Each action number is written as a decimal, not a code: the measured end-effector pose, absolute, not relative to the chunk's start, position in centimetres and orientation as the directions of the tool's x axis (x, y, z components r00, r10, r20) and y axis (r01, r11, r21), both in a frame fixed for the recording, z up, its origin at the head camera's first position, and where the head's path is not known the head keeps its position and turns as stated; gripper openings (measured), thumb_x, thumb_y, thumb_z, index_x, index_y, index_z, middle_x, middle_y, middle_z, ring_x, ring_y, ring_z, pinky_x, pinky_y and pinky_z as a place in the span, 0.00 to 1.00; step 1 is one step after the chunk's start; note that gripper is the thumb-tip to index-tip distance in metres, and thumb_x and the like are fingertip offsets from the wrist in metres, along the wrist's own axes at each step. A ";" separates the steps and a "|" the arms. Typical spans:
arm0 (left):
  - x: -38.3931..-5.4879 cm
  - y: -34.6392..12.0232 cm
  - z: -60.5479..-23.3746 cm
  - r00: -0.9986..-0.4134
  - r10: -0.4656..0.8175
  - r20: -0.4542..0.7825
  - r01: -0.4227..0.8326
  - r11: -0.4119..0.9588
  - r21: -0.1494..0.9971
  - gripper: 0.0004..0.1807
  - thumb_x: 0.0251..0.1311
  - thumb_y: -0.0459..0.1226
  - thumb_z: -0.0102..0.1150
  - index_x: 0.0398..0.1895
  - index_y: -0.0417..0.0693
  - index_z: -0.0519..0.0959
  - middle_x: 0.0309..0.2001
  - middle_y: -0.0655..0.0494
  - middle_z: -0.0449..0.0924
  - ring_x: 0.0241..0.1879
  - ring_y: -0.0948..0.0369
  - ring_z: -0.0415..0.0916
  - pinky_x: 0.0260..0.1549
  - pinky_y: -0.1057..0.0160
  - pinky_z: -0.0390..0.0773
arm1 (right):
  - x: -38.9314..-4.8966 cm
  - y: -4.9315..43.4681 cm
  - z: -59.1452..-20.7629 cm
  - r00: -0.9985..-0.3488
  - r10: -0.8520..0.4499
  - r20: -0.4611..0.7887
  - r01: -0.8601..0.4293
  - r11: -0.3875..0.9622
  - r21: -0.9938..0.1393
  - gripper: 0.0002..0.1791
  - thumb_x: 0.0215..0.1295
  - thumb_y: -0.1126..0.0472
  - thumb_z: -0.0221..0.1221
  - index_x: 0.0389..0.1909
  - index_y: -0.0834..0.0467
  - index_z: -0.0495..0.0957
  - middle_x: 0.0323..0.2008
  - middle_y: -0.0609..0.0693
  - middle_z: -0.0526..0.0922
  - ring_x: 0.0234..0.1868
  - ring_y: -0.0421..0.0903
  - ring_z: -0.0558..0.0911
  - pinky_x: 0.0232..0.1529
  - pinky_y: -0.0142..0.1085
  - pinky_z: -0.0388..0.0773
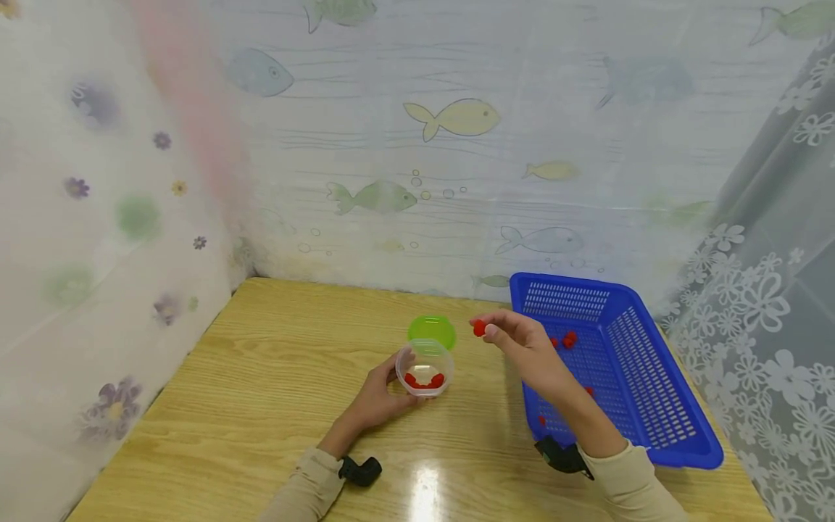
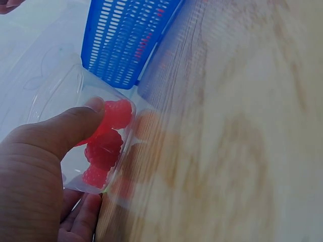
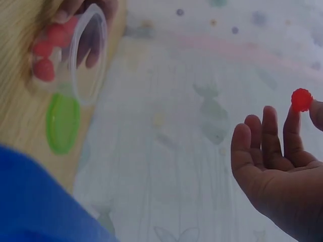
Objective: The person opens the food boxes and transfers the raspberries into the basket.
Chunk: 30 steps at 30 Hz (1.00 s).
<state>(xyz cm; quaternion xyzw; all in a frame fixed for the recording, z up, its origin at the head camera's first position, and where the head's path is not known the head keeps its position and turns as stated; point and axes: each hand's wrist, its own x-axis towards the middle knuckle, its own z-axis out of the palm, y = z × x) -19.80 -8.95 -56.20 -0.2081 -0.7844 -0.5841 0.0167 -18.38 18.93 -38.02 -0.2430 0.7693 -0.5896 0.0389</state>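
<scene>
My left hand (image 1: 378, 397) grips a clear plastic cup (image 1: 422, 355) from its left side on the table. Several red raspberries (image 2: 104, 149) lie in the bottom of the cup, seen through its wall in the left wrist view. Between thumb and index finger my right hand (image 1: 531, 355) pinches one red raspberry (image 3: 302, 100), held in the air between the cup and the blue basket (image 1: 678, 406). The other fingers of that hand are spread apart from the berry. Several more red berries (image 1: 570, 339) lie in the basket, partly hidden by my right hand and forearm.
A green lid (image 1: 432, 332) lies on the wooden table (image 1: 293, 348) just behind the cup. The basket's raised walls stand at the right of the table. Patterned curtains (image 1: 391, 145) hang behind the table and along both sides.
</scene>
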 end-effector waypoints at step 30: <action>-19.7 -9.2 -56.1 -0.914 0.318 0.252 0.336 0.244 0.910 0.50 0.56 0.39 0.76 0.79 0.44 0.58 0.70 0.42 0.70 0.68 0.47 0.72 0.66 0.53 0.73 | -25.5 29.2 -40.5 -0.947 -0.243 0.209 -0.269 0.253 -0.929 0.22 0.81 0.54 0.49 0.58 0.71 0.73 0.43 0.31 0.82 0.48 0.31 0.82 0.51 0.24 0.80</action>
